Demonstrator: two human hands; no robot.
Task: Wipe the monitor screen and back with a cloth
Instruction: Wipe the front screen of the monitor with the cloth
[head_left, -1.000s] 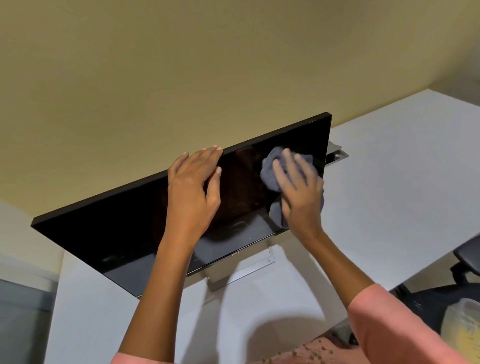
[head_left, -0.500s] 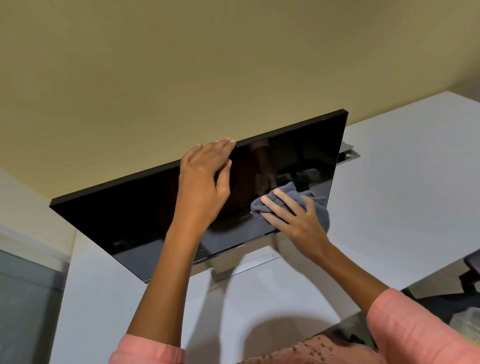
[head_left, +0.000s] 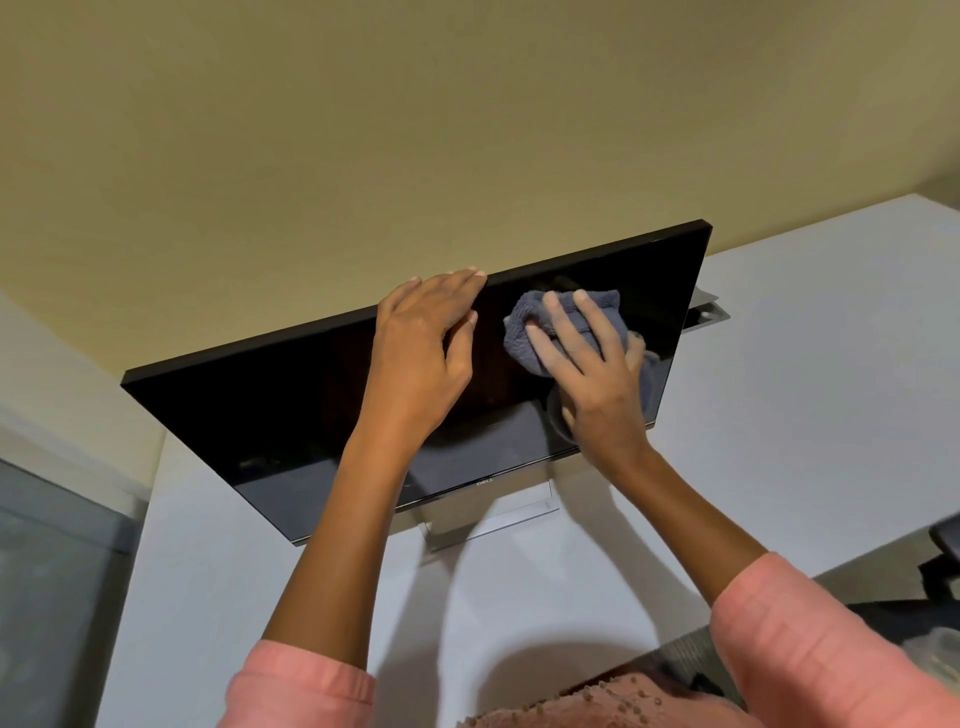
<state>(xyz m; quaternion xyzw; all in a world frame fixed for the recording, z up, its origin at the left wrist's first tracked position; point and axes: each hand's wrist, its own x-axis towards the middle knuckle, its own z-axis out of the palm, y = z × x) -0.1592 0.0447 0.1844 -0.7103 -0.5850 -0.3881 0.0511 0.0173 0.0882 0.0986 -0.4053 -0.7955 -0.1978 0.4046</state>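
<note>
Two hands are at work, and nearest you the pink sleeves (head_left: 810, 644) lead up over the white desk (head_left: 810, 415) to them. Your right hand (head_left: 602, 384) lies spread with straight fingers (head_left: 592, 319) pressing the grey cloth (head_left: 524, 338) flat against the right part of the screen; it pins the cloth rather than gripping it, and the cloth bunches out beyond the fingertips. That cloth looks soft and limp, so it will likely fold and slide under your palm; keep the whole hand on it. Your left hand (head_left: 421, 353) is also uncurled, its palm laid on the glass and its fingertips reaching the top edge of the monitor (head_left: 270, 415), holding nothing but steadying the panel.

Behind both hands the monitor stands on its stand (head_left: 493, 519) towards the back of the desk, close to the wall (head_left: 363, 130). Judge it thin, stiff and top-heavy, with a glossy face that seems easy to smear or scratch, so press lightly. For the back, which is not in view, the safest hold is probably the frame edge or the stand, never the glass
</note>
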